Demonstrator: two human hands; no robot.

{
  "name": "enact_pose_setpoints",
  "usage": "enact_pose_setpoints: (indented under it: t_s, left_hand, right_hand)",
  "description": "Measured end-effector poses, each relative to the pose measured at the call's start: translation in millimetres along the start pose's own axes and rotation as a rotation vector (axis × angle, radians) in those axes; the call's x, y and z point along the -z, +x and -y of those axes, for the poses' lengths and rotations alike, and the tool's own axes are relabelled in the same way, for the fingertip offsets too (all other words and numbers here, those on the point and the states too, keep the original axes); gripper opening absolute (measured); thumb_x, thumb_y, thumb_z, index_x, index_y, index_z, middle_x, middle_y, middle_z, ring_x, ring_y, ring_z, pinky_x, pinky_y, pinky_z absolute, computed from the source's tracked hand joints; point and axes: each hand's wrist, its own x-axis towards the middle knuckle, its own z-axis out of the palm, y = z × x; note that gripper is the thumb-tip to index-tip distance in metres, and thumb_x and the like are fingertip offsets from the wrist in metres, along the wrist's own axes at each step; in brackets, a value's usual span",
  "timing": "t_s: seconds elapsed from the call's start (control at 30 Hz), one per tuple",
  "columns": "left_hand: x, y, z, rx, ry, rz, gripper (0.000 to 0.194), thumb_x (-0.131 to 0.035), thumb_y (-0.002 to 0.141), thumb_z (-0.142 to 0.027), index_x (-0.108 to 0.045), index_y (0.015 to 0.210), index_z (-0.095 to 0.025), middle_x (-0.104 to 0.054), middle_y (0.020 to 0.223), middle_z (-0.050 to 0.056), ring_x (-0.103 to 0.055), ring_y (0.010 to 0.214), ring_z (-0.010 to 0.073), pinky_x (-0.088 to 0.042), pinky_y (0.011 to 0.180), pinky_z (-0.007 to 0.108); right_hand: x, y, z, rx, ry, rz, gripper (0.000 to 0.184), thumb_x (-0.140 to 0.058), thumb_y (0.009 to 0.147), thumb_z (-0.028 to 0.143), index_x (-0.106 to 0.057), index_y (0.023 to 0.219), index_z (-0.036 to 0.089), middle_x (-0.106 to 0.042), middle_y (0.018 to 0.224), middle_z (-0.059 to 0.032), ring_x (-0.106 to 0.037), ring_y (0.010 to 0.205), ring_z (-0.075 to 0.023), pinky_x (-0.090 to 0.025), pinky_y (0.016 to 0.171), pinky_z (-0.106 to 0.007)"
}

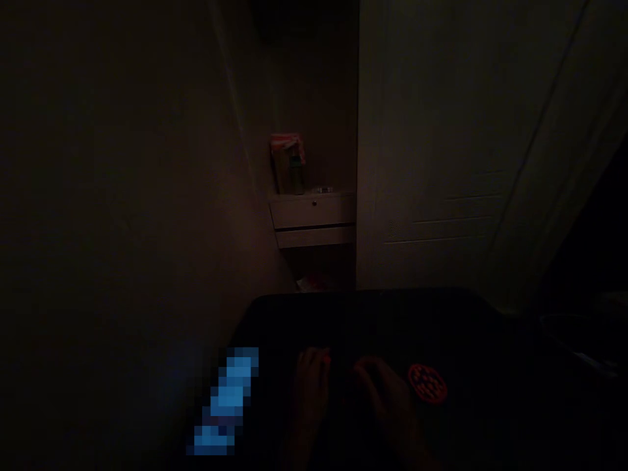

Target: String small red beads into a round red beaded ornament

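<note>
The view is very dark. My left hand [313, 376] is over the dark tabletop with its fingers closed together, and a small red piece [328, 359] shows at its fingertips. My right hand [385, 386] is a short way to the right, its thumb and fingers pinched. What the right fingertips hold, if anything, is too dim to make out. Just right of that hand lies a round, red-rimmed dish [445, 390] with several small pale orange pieces inside. The two hands are apart from each other.
A bright blue blurred screen [230, 396] lies at the table's left side. Behind the dark table [373, 311] stand a pale cabinet door [432, 144] and a drawer unit [314, 212]. On the unit are a box [282, 167] and a greenish bottle [296, 175]. A wall [122, 163] is on the left.
</note>
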Motion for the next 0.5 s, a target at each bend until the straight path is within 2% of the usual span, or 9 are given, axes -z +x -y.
enact_pose_setpoints:
  t_s: [0.07, 0.17, 0.27, 0.4, 0.5]
  left_hand:
    - [1.3, -0.5, -2.6, -0.026, 0.016, 0.039, 0.033, -0.042, 0.099, -0.023, -0.071, 0.115, -0.023, -0.071, 0.113, 0.007, -0.062, 0.106, 0.0243, -0.050, 0.094, 0.040]
    - [1.0, -1.2, -3.9, -0.029, 0.042, 0.038, 0.033, -0.041, 0.100, -0.023, -0.071, 0.115, -0.023, -0.072, 0.113, 0.007, -0.062, 0.106, 0.0247, -0.050, 0.095, 0.041]
    - [-2.2, -1.2, -1.7, -0.013, 0.060, 0.006, 0.035, -0.039, 0.100, -0.022, -0.072, 0.113, -0.021, -0.072, 0.114, 0.009, -0.062, 0.107, 0.0258, -0.050, 0.097, 0.044]
    - [-4.6, -0.1, 0.4, -0.014, 0.035, -0.042, 0.034, -0.043, 0.098, -0.023, -0.071, 0.118, -0.021, -0.069, 0.125, 0.010, -0.060, 0.116, 0.0268, -0.049, 0.101, 0.045]
    - [-0.6, 1.5, -2.2, 0.023, -0.019, -0.126, 0.030, -0.047, 0.096, -0.027, -0.072, 0.112, -0.020, -0.070, 0.115, 0.011, -0.064, 0.108, 0.0263, -0.052, 0.094, 0.043]
  right_hand:
    - [0.0, 0.2, -0.7, 0.008, -0.006, -0.004, 0.023, -0.051, 0.101, 0.041, -0.068, 0.100, 0.025, -0.075, 0.089, -0.0036, -0.072, 0.079, -0.0205, -0.057, 0.071, -0.027]
    - [0.4, 0.9, -1.9, 0.019, -0.016, -0.027, 0.021, -0.053, 0.100, 0.040, -0.068, 0.101, 0.025, -0.075, 0.090, -0.0043, -0.073, 0.080, -0.0213, -0.058, 0.073, -0.029]
    - [1.5, 1.8, -1.6, 0.046, -0.022, -0.061, 0.021, -0.053, 0.100, 0.039, -0.069, 0.101, 0.024, -0.075, 0.094, -0.0064, -0.073, 0.085, -0.0229, -0.059, 0.075, -0.031]
    - [1.9, 2.3, -1.1, 0.048, -0.029, -0.090, 0.020, -0.055, 0.099, 0.038, -0.070, 0.103, 0.024, -0.076, 0.097, -0.0069, -0.073, 0.089, -0.0236, -0.058, 0.079, -0.032]
    - [2.1, 2.0, -1.3, 0.033, -0.030, -0.126, 0.023, -0.058, 0.097, 0.042, -0.071, 0.104, 0.024, -0.077, 0.099, -0.0070, -0.073, 0.090, -0.0244, -0.059, 0.080, -0.033]
